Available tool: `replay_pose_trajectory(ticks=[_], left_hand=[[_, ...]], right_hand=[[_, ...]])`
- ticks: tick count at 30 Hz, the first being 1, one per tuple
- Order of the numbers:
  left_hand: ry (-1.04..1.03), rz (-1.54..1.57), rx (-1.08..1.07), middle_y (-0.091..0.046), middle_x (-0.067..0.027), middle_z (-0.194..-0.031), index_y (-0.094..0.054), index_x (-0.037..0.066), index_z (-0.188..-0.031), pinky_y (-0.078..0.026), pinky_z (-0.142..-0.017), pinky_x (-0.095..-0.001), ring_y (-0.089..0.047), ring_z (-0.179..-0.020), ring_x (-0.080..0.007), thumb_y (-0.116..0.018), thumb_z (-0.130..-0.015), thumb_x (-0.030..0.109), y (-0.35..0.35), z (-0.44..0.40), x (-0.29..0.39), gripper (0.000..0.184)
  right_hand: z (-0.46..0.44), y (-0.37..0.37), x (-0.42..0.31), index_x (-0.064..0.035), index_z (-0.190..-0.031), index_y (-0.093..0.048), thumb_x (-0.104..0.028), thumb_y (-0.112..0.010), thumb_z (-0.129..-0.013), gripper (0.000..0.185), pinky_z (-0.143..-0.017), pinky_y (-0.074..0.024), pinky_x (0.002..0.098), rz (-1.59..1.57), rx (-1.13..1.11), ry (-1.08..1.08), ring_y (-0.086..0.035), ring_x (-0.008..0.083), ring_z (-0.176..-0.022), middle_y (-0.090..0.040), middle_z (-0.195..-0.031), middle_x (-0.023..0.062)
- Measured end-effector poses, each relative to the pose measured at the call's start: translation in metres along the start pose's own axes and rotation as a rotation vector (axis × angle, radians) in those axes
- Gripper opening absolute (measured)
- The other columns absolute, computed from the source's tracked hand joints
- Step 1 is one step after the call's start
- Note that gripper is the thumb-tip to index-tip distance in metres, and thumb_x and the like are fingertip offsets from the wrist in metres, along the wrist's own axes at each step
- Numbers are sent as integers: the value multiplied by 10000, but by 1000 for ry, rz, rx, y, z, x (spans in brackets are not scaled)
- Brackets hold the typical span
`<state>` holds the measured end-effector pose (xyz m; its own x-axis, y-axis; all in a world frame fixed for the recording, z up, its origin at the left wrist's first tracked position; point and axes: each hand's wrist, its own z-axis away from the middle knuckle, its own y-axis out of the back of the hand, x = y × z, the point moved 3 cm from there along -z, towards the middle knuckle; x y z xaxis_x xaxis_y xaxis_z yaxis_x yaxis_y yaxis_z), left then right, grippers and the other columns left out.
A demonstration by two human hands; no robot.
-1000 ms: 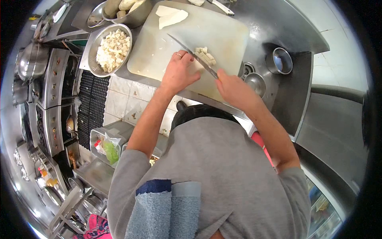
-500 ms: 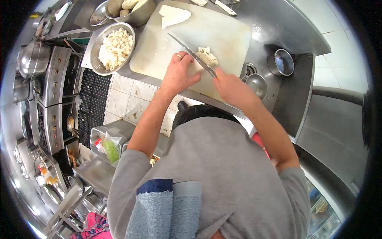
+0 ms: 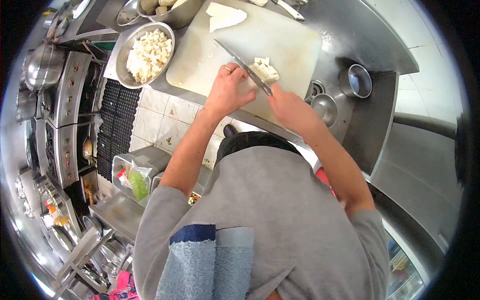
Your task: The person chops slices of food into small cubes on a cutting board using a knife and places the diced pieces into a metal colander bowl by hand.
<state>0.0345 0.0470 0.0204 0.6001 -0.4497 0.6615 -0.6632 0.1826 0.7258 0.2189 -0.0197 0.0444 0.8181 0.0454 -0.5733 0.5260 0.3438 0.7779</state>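
In my right hand (image 3: 290, 107) is the handle of a long kitchen knife (image 3: 239, 61), its blade slanting up and left over the white cutting board (image 3: 200, 60). My left hand (image 3: 230, 91) sits beside the blade, fingers curled and pressing on a pale piece of food (image 3: 247, 87), mostly hidden under them. Past the blade lies a small group of cut white cubes (image 3: 266, 69). A larger flat white piece (image 3: 225, 18) rests at the board's far edge. Left of the board, a perforated metal colander (image 3: 120, 67) holds many similar cubes (image 3: 148, 55).
A metal bowl (image 3: 189, 19) of roundish pale pieces stands behind the colander. Another knife (image 3: 290, 9) lies beyond the board. To the right are a metal pot (image 3: 356, 82) and a small bowl (image 3: 325, 110). A grey bin (image 3: 162, 159) stands on the floor at left.
The view has shifted slightly, so the board and colander appear a little lower or to the right. Both hands keep nearly the same grip, with the knife still by the left fingers.
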Motion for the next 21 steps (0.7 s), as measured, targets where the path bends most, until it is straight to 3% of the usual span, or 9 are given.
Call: replay_pose_trajectory(ticks=[4, 11, 15, 21], left_hand=[[-15, -37, 29, -607, -140, -1096, -618, 27, -958, -507, -947, -432, -563, -1090, -353, -801, -672, 187, 7, 4, 1, 375], [-35, 37, 33, -630, -124, -989, -622, 35, -912, -517, -899, -436, -583, -1026, -346, -800, -670, 184, 0, 7, -8, 336], [-23, 42, 38, -629, -128, -1027, -628, 30, -931, -516, -911, -427, -581, -1040, -343, -808, -672, 191, 2, 9, -9, 355], [-5, -1, 44, -627, -130, -1078, -636, 28, -956, -517, -924, -413, -584, -1066, -332, -815, -685, 196, 13, 17, -5, 366]], right_hand=[[23, 18, -19, 2, -1041, -438, -184, -496, -1017, 196, -718, -460, 614, -8, -52, -11, -625, 518, -815, -627, -787, 309], [19, -17, -10, 8, -1045, -448, -179, -479, -1015, 192, -676, -519, 599, 9, 31, 48, -663, 491, -754, -654, -790, 308], [-7, -15, -8, 1, -1061, -440, -184, -503, -1015, 200, -690, -458, 609, 7, -26, -44, -622, 513, -773, -627, -770, 302], [20, 9, -24, 3, -1047, -435, -182, -500, -1017, 198, -647, -456, 607, 1, 16, 54, -619, 519, -727, -624, -751, 298]])
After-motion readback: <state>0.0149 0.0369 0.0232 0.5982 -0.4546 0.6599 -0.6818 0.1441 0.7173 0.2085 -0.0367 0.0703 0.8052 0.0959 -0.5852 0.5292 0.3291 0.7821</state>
